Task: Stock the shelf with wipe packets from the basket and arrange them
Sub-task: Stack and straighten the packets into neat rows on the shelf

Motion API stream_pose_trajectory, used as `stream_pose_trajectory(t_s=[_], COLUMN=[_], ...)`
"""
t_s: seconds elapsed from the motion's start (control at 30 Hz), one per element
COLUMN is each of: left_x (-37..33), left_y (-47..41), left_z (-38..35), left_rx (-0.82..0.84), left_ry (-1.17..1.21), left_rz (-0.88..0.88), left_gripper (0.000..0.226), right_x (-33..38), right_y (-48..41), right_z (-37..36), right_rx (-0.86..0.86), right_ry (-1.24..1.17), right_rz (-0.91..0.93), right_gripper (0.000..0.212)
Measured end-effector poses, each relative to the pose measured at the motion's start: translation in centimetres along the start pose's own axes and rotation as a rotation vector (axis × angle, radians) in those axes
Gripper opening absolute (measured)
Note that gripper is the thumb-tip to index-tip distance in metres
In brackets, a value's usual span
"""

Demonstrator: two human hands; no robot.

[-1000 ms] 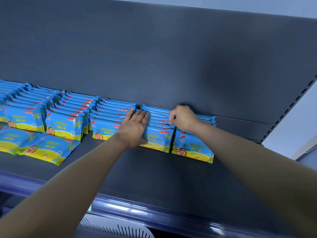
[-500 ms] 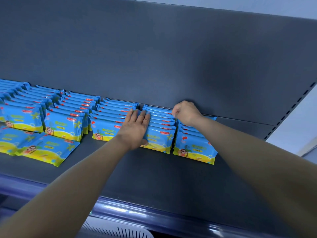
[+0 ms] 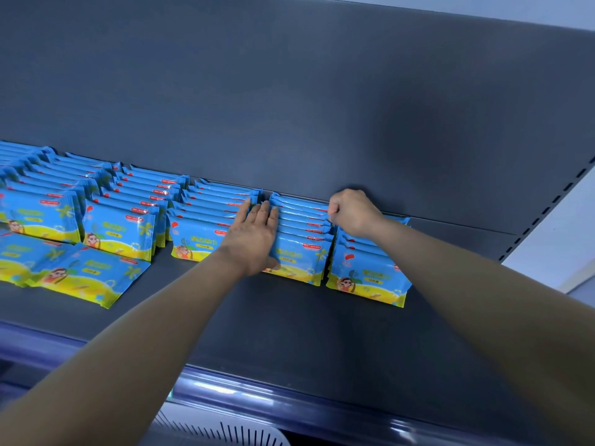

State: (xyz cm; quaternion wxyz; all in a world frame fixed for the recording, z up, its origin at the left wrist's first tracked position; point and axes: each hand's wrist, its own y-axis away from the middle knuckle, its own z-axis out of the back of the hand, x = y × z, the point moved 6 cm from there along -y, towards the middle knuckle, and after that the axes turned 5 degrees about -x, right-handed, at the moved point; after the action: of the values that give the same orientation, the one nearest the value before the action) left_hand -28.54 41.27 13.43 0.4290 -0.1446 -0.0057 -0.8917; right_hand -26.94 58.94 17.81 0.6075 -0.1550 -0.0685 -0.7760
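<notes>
At the bottom, below the shelf, the white slotted rim of a basket (image 3: 225,434) shows; its inside is out of view. Just above it runs the shelf's glossy purple front strip (image 3: 306,405). Two bare forearms cross this strip and stretch over the dark grey shelf (image 3: 289,333) toward its back edge.

Toward the left edge, in front of the rows, two loose packets (image 3: 87,278) lie flat side by side, touching. Behind them the wipe packets (image 3: 119,236) stand in rows that run from mid-shelf to the back edge, one packet behind another. Their blue and yellow fronts face the front edge.

The left hand (image 3: 254,239) lies palm down on the second row from the right (image 3: 299,252). Its fingers are straight and close together and point at the back edge. The fingertips rest partly on the tops of the next row to the left (image 3: 206,233), and the thumb rests against the face of the front packet.

The rightmost row (image 3: 367,275) stands just beside it, the two rows touching. The right hand (image 3: 351,214) is at the far end of this row, close to the back panel (image 3: 289,107). Its knuckles are up, and its fingers and thumb are curled tight onto the top edges of the rearmost packets. The shelf between this row and the right edge is bare dark grey.

At the right edge a slotted upright (image 3: 544,210) rises along the back panel, with a pale wall (image 3: 574,226) beyond it.
</notes>
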Motion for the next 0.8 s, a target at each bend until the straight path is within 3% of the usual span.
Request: stream_pose_trajectory(t_s=[0.3, 0.4, 0.53, 0.8], left_x=[-0.2, 0.7, 5.7, 20.9], left_y=[0.6, 1.9, 5.5, 14.0], left_z=[0.4, 1.1, 1.6, -3.1], left_rx=[-0.021, -0.094, -0.236, -0.132], left_ry=[-0.039, 0.007, 0.070, 0.106], left_rz=[0.008, -0.012, -0.015, 0.100], left_gripper=[0.100, 0.100, 0.070, 0.051], right_x=[4.5, 7.0, 10.6, 22.1], right_y=[1.6, 2.3, 4.0, 7.3], right_z=[0.8, 0.1, -1.0, -8.3], right_rx=[-0.277, -0.281, -0.284, -0.077], right_ry=[-0.079, -0.108, -0.113, -0.151], right_rz=[0.123, 0.203, 0.317, 0.413], right_gripper=[0.025, 0.023, 0.023, 0.026])
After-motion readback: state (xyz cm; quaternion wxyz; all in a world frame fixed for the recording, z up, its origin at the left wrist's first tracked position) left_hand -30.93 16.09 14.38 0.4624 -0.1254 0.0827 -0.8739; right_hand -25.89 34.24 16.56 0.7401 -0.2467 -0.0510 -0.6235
